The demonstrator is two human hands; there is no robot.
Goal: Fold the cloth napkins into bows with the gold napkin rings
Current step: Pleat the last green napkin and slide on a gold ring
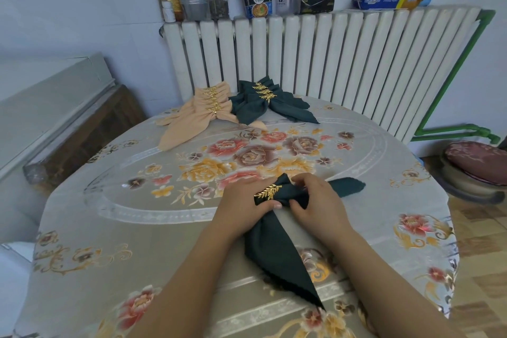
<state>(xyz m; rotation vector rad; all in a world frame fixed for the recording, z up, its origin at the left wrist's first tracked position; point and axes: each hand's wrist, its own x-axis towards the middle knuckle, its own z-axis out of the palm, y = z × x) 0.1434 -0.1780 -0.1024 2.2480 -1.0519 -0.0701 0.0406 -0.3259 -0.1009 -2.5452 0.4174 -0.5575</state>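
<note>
Green napkin [282, 250] in gold ring [267, 191], gripped by left hand [244, 202], right hand [315, 200].

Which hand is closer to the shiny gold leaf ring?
Left. The left hand touches the gold leaf ring, with its thumb just below it. The right hand grips the dark green napkin beside the ring.

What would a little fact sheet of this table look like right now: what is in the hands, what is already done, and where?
In hand: dark green napkin with a gold leaf ring around its middle
Left hand: holds the napkin beside the ring
Right hand: fingers pinch the gathered cloth
Finished, far side: peach bows beside green bows, all ringed
Surface: floral tablecloth
Behind: white radiator, jars and bottles on top
</note>
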